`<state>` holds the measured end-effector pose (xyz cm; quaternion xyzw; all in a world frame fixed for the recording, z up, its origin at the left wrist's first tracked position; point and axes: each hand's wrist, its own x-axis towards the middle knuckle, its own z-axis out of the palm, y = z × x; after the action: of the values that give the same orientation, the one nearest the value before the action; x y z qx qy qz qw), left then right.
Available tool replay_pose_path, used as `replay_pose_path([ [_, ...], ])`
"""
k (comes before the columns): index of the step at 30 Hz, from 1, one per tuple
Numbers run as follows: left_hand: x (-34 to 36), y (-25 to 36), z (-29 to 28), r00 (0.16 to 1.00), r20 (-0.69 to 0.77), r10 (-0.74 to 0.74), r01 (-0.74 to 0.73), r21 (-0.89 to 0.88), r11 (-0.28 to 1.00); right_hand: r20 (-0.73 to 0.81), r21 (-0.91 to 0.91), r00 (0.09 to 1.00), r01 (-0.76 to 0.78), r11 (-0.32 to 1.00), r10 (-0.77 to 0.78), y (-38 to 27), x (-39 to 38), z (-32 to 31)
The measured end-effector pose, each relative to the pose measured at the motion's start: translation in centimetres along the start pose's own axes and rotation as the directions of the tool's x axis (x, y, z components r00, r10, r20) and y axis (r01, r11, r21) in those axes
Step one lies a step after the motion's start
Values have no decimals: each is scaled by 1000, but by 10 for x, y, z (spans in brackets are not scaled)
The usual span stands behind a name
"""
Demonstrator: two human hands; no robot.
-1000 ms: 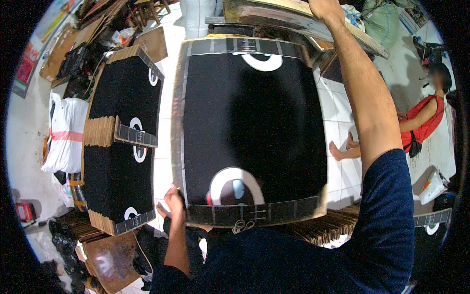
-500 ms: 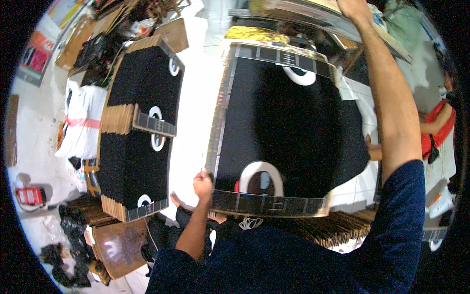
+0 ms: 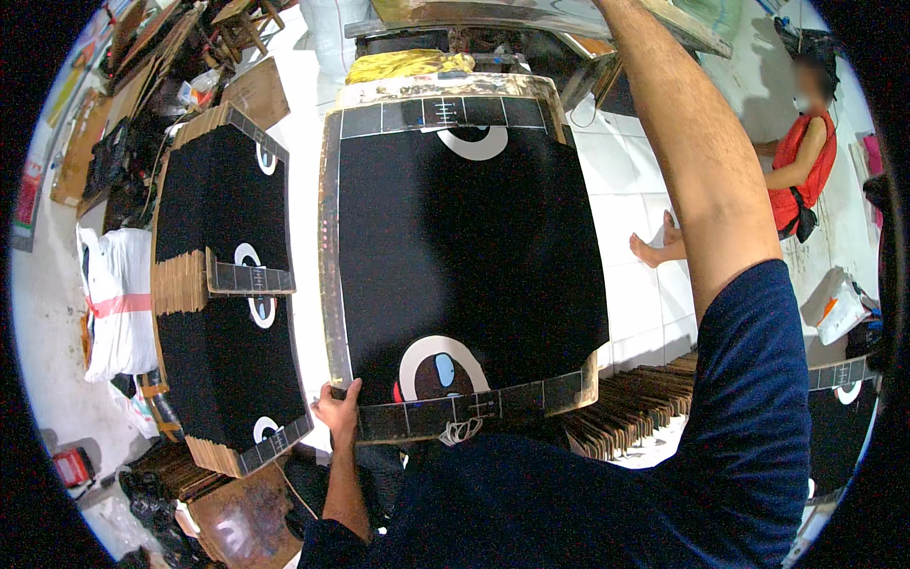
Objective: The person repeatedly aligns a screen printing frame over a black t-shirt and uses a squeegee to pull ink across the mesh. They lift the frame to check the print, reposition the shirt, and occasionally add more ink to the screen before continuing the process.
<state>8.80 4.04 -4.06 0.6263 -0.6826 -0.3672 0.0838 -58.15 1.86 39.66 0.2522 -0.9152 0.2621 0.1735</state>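
In front of me is a large flat board with a black cloth spread over it. White curved prints show at the cloth's far edge, and a white arch with blue and red patches at its near edge. Dark strips with pale ruled lines run along the far and near ends. My left hand grips the near left corner of the board, thumb on top. My right arm stretches far forward over the right side; its hand is cut off by the upper edge, near a long framed panel.
More black-covered boards stand in a stack at the left, beside a white sack. Yellow cloth lies beyond the board. A person in red sits at the right. Thin boards stand in a row at lower right.
The view has shifted, so the board sits further left and lies straighter. My left hand's thumb now rests on its corner. My right hand, earlier at the framed panel, has left the picture.
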Motion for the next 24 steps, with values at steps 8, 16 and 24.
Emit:
replay_pose_path([
  [8, -9, 21, 13, 997, -78, -26, 33, 92, 995, 7, -1, 1000, 12, 1000, -12, -2, 11, -1],
  [16, 12, 60, 8, 994, 10, -112, 112, -33, 993, -7, -39, 999, 32, 999, -32, -7, 27, -5],
  [24, 15, 79, 12, 986, -105, -126, 133, 65, 989, 16, -82, 993, 114, 990, -113, -7, 43, -5],
])
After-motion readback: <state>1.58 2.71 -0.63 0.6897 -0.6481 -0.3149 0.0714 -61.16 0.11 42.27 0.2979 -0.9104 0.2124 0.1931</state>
